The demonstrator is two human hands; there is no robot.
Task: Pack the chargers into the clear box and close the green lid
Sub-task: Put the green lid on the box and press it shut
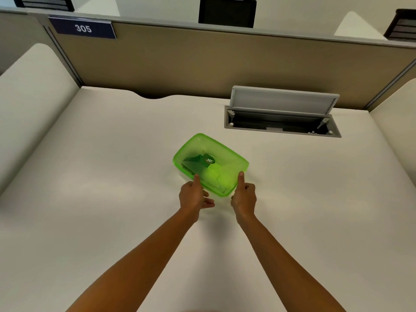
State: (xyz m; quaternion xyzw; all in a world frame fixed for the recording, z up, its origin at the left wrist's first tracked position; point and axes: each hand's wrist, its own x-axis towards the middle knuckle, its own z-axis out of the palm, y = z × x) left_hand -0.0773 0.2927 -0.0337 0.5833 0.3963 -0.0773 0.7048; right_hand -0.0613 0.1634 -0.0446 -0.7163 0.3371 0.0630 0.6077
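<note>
Lidded box (210, 164) mid-desk (90, 176), cable hatch (281, 122) behind-right, both hands at its near edge.

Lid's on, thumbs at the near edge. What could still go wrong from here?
1. Both thumbs press only the near edge of the green lid; the far edge may stay unseated, and seating there cannot be judged.
2. Dark shapes, probably chargers, sit high under the lid and might hold it up.
3. The left hand and right hand press near one end; the box could skid on the smooth desk.
</note>
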